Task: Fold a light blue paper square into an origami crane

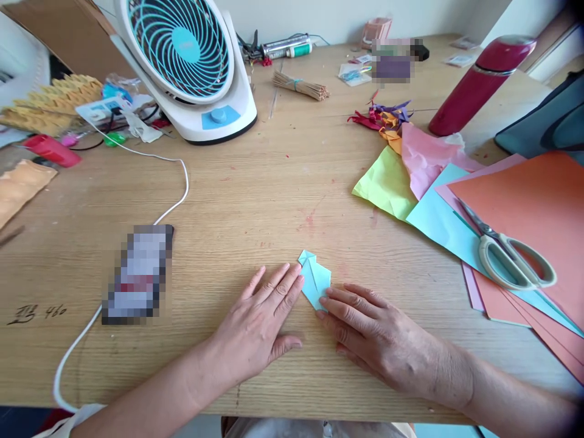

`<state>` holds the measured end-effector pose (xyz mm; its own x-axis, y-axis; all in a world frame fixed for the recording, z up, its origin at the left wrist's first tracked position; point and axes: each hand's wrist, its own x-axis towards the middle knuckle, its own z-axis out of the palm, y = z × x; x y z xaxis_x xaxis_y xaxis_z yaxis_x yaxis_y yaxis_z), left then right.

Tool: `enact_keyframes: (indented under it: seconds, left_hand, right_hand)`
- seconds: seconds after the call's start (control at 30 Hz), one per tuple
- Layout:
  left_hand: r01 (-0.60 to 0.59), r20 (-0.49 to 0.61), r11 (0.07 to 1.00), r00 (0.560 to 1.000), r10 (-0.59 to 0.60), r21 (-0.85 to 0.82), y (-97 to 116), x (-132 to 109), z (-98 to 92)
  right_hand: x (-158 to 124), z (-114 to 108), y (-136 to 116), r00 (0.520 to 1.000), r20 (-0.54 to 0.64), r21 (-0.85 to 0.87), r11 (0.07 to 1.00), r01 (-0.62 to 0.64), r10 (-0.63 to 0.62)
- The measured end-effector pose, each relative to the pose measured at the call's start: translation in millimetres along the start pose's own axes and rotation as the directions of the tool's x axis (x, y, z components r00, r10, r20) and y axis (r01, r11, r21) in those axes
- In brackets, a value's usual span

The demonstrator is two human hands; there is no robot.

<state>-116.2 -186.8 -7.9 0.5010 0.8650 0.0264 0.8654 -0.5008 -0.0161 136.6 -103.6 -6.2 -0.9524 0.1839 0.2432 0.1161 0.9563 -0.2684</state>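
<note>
Paper piece (316, 281), light blue and folded small, lay flat on the wooden table (255, 207), between the two hands and not far from the front edge. The left hand (262, 319) was palm down, its fingers almost straight and a little spread, with the tips touching the left side of the paper; it did not grip anything. The right hand (387, 340) was half curled, fingertips on the lower right edge – whether it pinched the paper or only pressed it, I could not tell.

For good folding, in my judgement, the left fingers needed to press steadily while the right ones matched the edges, and only after this a firm stroke along the crease was advisable. Small paper could slip easily, so light pressure came first.

To the left were a phone (139, 277) and its white cable (186, 176); the cable ran down near the left sleeve (82, 423) and could perhaps catch it. On the right, scissors (489, 231) rested upon coloured sheets (542, 194) – the lower corners came close to the right forearm, which could push them. Farther back stood a fan (187, 45) and a red bottle (479, 88), both well apart from the work.
</note>
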Motion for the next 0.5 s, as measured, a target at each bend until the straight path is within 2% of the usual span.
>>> enact_keyframes:
  seconds: [0.23, 0.37, 0.43, 0.5]
  left_hand:
    - [0.114, -0.021, 0.991, 0.993, -0.112, 0.069, 6, 6, -1.4]
    - [0.121, -0.055, 0.99, 0.992, -0.117, 0.077, 10, 13, -11.4]
    - [0.121, -0.1, 0.991, 0.988, -0.115, 0.061, 8, 24, -18.5]
    - [0.172, -0.191, 0.984, 0.968, -0.163, 0.034, 3, 41, -22.6]
  right_hand:
    - [-1, 0, 0, 0.999, -0.034, 0.022, 1.0, -0.016, 0.017]
    - [-4, 4, 0, 0.999, -0.041, 0.037, 0.999, -0.006, 0.008]
    - [-4, 5, 0, 0.999, -0.05, 0.041, 0.999, -0.007, 0.009]
    - [-4, 5, 1, 0.999, -0.053, 0.044, 0.999, -0.008, 0.01]
